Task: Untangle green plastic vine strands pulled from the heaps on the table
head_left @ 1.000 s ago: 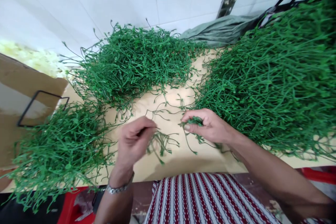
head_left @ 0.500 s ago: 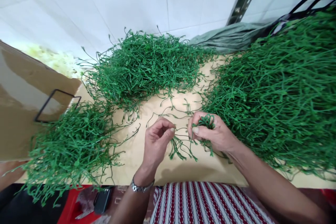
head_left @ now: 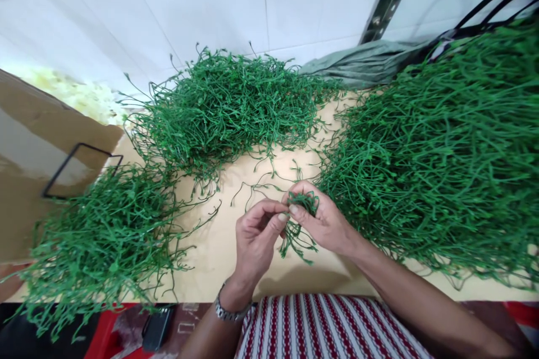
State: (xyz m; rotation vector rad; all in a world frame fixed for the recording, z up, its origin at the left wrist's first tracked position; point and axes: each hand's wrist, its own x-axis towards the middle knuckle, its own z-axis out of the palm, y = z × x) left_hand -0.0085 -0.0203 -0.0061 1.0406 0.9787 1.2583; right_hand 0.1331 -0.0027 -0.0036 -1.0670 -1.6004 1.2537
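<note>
Above the front part of the table my two hands meet, fingertips touching or nearly so. My right hand (head_left: pixel 315 216) is closed around a small bunch of thin green plastic stems (head_left: pixel 302 201), whose ends poke out above the thumb and hang below. My left hand (head_left: pixel 261 230), with a metal-banded watch at the wrist, pinches thumb and forefinger together at the bunch's left side. What sits in that pinch looks like a green stem, mostly hidden by the fingertips. A few loose stems (head_left: pixel 256 186) lie on the table just behind the hands.
Green stems form a large heap (head_left: pixel 442 162) on the right, another pile (head_left: pixel 236 106) at the back and a third pile (head_left: pixel 105 241) at the left. A cardboard box (head_left: pixel 25 213) and a black wire frame (head_left: pixel 63 171) stand left on the tan table (head_left: pixel 223 269). Behind is a tiled wall (head_left: pixel 219 5).
My right hand has moved left with its bunch, closing the gap to my left hand. The left hand has shifted slightly right, and the fingertips now come together.
</note>
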